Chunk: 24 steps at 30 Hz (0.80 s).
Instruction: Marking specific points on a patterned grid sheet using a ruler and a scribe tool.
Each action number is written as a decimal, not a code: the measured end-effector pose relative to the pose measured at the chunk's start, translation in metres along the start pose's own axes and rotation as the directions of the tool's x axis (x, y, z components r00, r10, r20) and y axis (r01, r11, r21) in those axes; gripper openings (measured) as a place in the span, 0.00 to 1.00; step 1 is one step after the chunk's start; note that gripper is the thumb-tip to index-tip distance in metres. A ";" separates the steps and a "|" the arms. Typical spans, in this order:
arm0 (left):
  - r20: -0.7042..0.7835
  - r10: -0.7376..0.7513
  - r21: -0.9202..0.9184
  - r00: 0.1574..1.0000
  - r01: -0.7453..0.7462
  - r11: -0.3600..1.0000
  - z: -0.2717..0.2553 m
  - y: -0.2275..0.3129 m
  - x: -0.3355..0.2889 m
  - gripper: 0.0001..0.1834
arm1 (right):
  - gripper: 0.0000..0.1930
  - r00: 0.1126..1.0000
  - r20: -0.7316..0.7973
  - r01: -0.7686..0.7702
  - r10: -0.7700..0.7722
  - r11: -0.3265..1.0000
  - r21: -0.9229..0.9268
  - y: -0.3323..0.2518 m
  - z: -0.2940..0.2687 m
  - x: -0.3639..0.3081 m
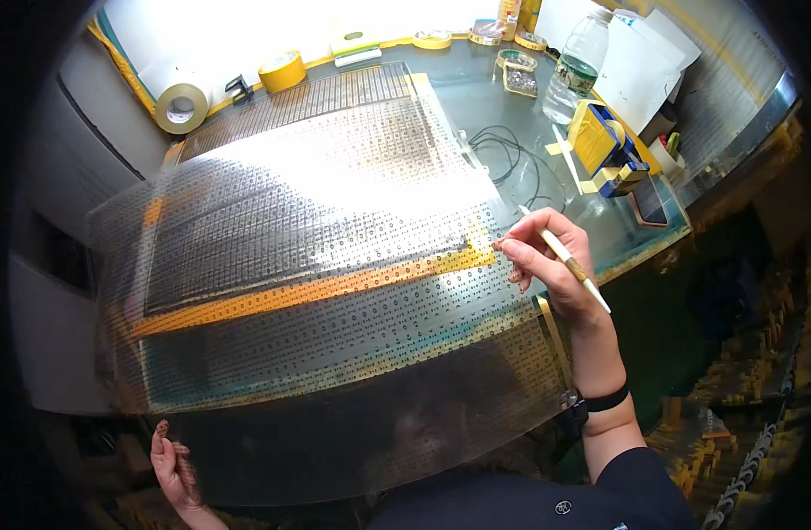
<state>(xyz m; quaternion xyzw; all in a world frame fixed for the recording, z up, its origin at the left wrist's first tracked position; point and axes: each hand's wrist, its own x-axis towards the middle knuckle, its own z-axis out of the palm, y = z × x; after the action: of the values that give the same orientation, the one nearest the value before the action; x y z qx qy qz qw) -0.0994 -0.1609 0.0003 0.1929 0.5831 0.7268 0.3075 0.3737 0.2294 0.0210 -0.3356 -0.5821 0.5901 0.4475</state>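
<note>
A large clear film sheet (405, 309) printed with rows of small dark marks spans the view over the table. My left hand (173, 466) holds its near left edge, with the fingers partly seen through the film. At its right edge my right hand (551, 261) pinches the film between thumb and fingers. That same hand also holds a slim white pen-like tool (560, 247) with a brownish middle, slanting across the fingers. Under the film lies a dark gridded panel (291, 115), with an orange-yellow strip (335, 290) along its near side.
Tape rolls (282, 71) and a wide roll (183, 108) line the back edge. On the right stand a clear bottle (578, 66), a blue tape dispenser (622, 168) and a phone (648, 208). A thin dark cable (511, 146) lies coiled on the glass-topped table (467, 88).
</note>
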 end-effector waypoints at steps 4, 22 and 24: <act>0.066 -0.009 0.049 0.998 0.005 0.999 -0.008 0.004 0.001 0.18 | 0.07 1.000 -0.024 -0.019 0.019 1.000 0.006 -0.001 0.003 0.000; 0.031 0.034 0.029 0.999 -0.035 0.999 -0.012 -0.001 0.003 0.18 | 0.06 0.998 -0.049 0.031 -0.032 0.999 -0.025 0.004 -0.001 0.000; 0.037 0.042 0.035 0.998 -0.044 0.998 -0.015 -0.003 0.004 0.18 | 0.06 0.998 -0.039 0.050 -0.051 0.998 -0.024 0.006 -0.002 0.001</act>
<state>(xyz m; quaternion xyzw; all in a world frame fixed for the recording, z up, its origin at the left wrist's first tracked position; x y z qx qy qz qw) -0.1116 -0.1688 -0.0064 0.2238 0.5862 0.7190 0.2987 0.3746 0.2312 0.0152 -0.3377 -0.5881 0.5650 0.4700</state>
